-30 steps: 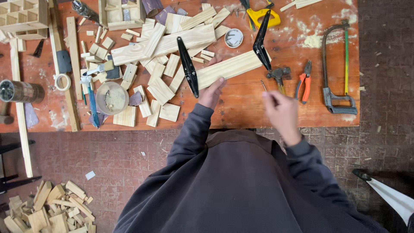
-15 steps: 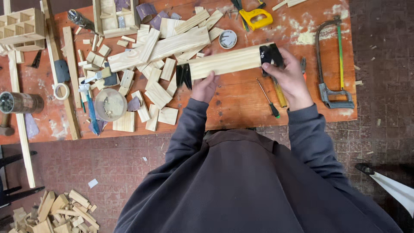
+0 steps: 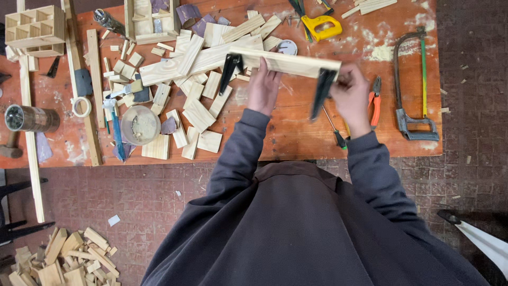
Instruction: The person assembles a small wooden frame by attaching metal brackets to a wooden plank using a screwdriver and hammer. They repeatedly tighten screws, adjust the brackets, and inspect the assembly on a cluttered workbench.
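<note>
We held a pale wooden board up over the orange desk, roughly level and slightly tilted down to our right. Two black brackets hung from it, one near its left end and one at its right end. Our left hand was closed on the board's near edge just right of the left bracket, fingers curled up behind the wood. Our right hand was closed around the right end, beside the right bracket; the picture blurred there, so we could not tell whether the fingers also pinched the bracket itself.

Below the board, a screwdriver lay on the desk between our wrists, and orange-handled pliers lay just right of our right hand. Farther right lay a hacksaw with a grey handle. A yellow-handled tool lay at the far edge.

Left of our left hand, many short wood blocks lay scattered in a loose heap, with a longer plank lying across them. A round tub sat near the blocks, and a tape roll lay farther left. A wooden grid box stood at the far left corner. On the brick floor, more offcuts lay piled.
</note>
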